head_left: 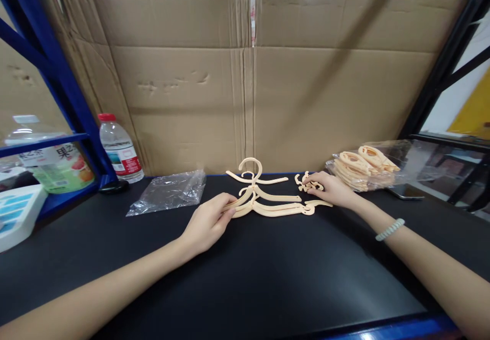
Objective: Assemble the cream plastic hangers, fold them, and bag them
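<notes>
Several cream plastic clothes hangers (273, 209) lie on the black table, overlapping one behind another with their hooks pointing away from me. My left hand (210, 221) is closed around the left arm of one hanger, thumb against fingers. To the right, my right hand (328, 188) reaches down over a small pile of cream hook-shaped pieces (302, 183), its fingers bent at the pile; whether it grips one is hidden. A further cream hook piece (319, 203) lies just in front of that hand, by the end of the nearest hanger.
Bagged folded cream parts (354, 169) lie at the back right, beside a phone (406, 192). An empty clear plastic bag (168, 192) lies left of the hangers. A red-capped water bottle (120, 151) stands at the back left. Cardboard (184, 85) walls off the back.
</notes>
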`<state>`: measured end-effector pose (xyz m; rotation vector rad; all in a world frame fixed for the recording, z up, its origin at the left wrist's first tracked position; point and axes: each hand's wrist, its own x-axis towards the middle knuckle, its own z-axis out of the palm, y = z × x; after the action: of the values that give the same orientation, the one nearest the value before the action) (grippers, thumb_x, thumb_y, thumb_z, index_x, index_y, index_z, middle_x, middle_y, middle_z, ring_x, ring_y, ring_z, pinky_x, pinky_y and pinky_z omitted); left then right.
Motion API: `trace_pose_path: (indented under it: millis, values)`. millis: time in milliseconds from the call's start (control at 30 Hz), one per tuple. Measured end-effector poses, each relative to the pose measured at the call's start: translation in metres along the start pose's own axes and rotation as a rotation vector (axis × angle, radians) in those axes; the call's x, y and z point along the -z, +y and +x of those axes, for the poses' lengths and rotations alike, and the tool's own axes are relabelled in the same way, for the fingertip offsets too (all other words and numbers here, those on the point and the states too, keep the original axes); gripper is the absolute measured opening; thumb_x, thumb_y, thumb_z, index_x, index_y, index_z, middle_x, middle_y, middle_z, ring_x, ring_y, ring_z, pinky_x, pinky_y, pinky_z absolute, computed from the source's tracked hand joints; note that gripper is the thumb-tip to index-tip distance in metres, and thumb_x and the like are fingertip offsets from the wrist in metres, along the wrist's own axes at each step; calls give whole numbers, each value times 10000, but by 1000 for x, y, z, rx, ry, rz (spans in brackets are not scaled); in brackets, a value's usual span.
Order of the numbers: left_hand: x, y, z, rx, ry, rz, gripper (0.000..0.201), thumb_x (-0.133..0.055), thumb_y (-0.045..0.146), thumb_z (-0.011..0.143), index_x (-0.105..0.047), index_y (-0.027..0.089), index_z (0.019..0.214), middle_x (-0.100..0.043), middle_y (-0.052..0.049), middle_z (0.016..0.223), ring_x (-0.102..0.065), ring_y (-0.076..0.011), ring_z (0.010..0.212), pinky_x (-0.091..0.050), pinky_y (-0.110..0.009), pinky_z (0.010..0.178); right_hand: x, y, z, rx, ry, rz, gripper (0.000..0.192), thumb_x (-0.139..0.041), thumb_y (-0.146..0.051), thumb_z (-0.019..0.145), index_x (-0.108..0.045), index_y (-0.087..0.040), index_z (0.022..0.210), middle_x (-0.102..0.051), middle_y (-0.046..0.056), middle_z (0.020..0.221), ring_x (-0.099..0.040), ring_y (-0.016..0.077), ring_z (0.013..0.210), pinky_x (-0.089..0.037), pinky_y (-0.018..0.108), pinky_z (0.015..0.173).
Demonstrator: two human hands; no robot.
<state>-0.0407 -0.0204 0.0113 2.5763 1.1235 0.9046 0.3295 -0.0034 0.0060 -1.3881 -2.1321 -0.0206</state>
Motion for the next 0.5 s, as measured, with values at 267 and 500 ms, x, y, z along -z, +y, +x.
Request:
trace_pose_path:
  millis: [267,500]
  values:
    - [-2,-2,-1,-11,3,37,139,-411,247,914,-539,210,954,-611,-11,858,-570,-169,743,-395,-271,629,-13,8,-1,81,-71,-98,243,-538,-209,818,-692,-203,1006,-678,84,1051,-566,278,1024,-437,451,920]
    - [-2,-1,-2,-12,5,42,153,-405,240,910,-542,213,973,-616,-20,888,-574,-173,759,-402,-273,628,-18,11,3,114,10,-60,180,-518,-228,852,-696,-231,824,-702,58,915,-573,270,941,-448,455,891]
